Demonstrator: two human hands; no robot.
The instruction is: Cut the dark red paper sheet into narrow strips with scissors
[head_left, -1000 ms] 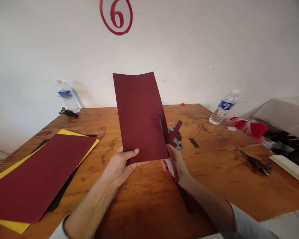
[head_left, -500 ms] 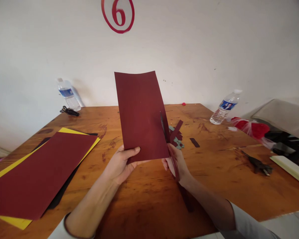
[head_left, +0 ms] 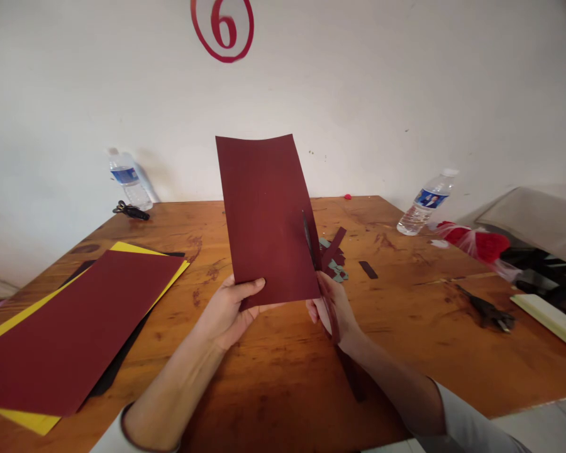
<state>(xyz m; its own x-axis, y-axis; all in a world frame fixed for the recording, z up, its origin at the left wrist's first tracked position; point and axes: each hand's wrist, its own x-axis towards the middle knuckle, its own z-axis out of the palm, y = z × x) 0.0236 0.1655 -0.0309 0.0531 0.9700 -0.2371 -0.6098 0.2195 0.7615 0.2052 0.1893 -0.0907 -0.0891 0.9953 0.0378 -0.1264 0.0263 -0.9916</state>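
A dark red sheet of paper (head_left: pixel 268 214) is held up over the table, slightly curved. My left hand (head_left: pixel 233 308) pinches its lower left corner, thumb in front and fingers behind. My right hand (head_left: pixel 334 308) is closed round a pair of scissors (head_left: pixel 310 242). One dark blade lies in front of the sheet near its right edge, pointing up. A narrow dark red strip (head_left: pixel 332 318) curls down over the right hand from the cut edge. The scissors' handles are mostly hidden by the hand and strip.
Dark red, yellow and black sheets (head_left: pixel 75 333) lie stacked at left. Paper scraps (head_left: pixel 338 258) lie behind my right hand. Water bottles (head_left: pixel 128 182) stand left and right, near a black cord (head_left: pixel 131 211). A dark tool (head_left: pixel 488 309) and a red bundle (head_left: pixel 481 242) are at right.
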